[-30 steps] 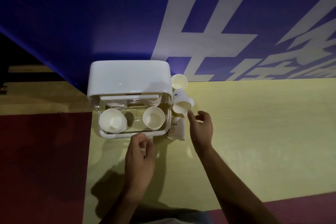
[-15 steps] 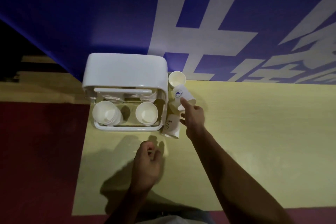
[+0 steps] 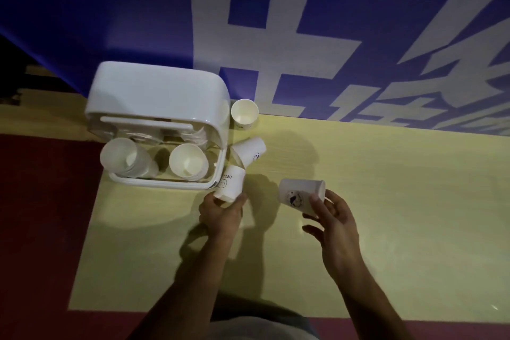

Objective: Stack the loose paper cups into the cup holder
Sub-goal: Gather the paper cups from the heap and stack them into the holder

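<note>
While near the cup holder [image 3: 165, 187] corner, hands [image 3: 220, 217] [image 3: 338, 219] round cups [image 3: 230, 185] [image 3: 299, 196].

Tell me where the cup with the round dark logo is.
In the head view, the logo cup lies sideways in the right hand, over the yellow table, right of the cup holder.

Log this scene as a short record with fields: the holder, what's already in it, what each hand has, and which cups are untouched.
holder: white plastic cup holder on the pale yellow tabletop, against the blue wall
inside: two stacks of white paper cups, left stack and right stack
left hand: left hand grips the lettered white paper cup beside the holder's near right corner
right hand: right hand holds the round-logo white paper cup, turned sideways
untouched: upright white paper cup by the wall; tipped white paper cup beside the holder
</note>
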Demonstrator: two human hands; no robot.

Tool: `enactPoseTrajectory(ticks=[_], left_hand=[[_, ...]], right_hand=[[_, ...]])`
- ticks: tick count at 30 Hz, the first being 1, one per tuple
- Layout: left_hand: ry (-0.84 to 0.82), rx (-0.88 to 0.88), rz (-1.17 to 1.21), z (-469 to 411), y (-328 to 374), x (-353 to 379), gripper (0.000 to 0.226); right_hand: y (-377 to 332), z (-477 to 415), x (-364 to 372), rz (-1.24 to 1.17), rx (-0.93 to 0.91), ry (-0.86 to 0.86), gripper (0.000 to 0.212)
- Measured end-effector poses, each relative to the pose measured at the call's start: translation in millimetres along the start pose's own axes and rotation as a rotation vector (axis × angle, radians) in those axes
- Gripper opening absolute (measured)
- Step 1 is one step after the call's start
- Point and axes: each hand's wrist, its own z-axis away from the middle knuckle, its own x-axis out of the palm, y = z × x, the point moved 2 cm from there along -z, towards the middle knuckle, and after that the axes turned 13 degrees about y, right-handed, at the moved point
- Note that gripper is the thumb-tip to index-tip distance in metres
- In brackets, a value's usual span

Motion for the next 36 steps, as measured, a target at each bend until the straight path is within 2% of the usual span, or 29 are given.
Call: enactPoseTrajectory(ticks=[3, 5, 8, 13, 16, 20, 26, 29, 32, 33, 36], left_hand=[[-0.066, -0.013, 0.164, 24, 12, -22, 0.066], [-0.122, 0.076, 0.161, 42, 22, -46, 0.059], [-0.160, 0.205, 0.131, 55, 30, -91, 0.069], [-0.068, 0.388, 0.135, 49, 69, -161, 0.072], [-0.010, 0.537, 0.131, 29, 98, -180, 0.074], [0.029, 0.692, 0.081, -1, 121, -184, 0.072], [-0.041, 0.838, -0.116, -36, 129, -162, 0.080], [-0.106, 0.868, -0.198, -48, 132, -147, 0.078], [-0.174, 0.844, -0.272, -56, 126, -135, 0.079], [-0.183, 0.840, -0.284, -56, 123, -131, 0.081], [-0.191, 0.802, -0.290, -57, 119, -123, 0.084]], right_hand=[[2, -4, -6, 0.019, 0.003, -0.025, 0.063], [-1, -5, -3, 0.027, -0.022, -0.047, 0.065], [-9, -3, 9, 0.059, -0.073, -0.112, 0.065], [-16, 14, 44, 0.060, -0.080, -0.218, 0.057], [-13, 26, 64, 0.051, -0.081, -0.246, 0.043], [-6, 42, 80, 0.026, -0.067, -0.230, 0.042], [5, 55, 89, -0.055, -0.038, -0.140, 0.049], [5, 63, 93, -0.064, -0.056, -0.098, 0.071], [3, 69, 97, -0.066, -0.103, -0.067, 0.053], [1, 72, 99, -0.066, -0.119, -0.056, 0.052], [-4, 79, 110, 0.015, -0.241, -0.013, 0.070]])
